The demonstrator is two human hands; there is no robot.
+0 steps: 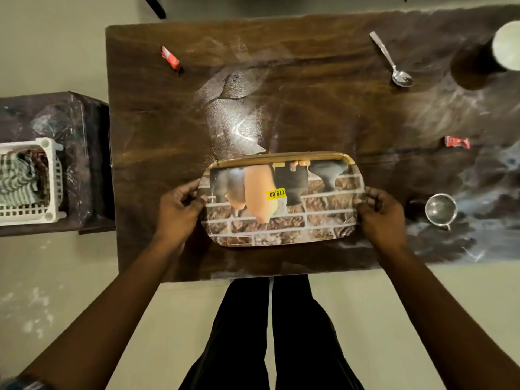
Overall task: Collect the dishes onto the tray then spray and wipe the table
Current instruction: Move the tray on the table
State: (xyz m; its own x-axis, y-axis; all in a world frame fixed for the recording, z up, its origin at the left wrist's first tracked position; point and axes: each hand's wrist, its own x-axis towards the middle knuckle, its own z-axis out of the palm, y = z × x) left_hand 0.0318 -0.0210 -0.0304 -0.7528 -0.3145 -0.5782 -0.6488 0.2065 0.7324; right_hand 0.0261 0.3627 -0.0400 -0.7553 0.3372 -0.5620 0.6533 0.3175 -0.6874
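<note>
Now the tray [281, 229] sits at the table's [281, 108] 6 o'clock edge, gripped at both ends, left hand [177, 209] at its 9 o'clock, right hand [382, 212] at 3 o'clock, fingers curled round the rim.

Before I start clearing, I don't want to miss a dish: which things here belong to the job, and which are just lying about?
Job: brick-print rectangular tray, gripped by left hand and right hand; steel spoon; small round steel bowl; dark cup with pale inside; dark wooden table.
Lying about: two red wrappers; white plastic basket holding striped cloth.
</note>
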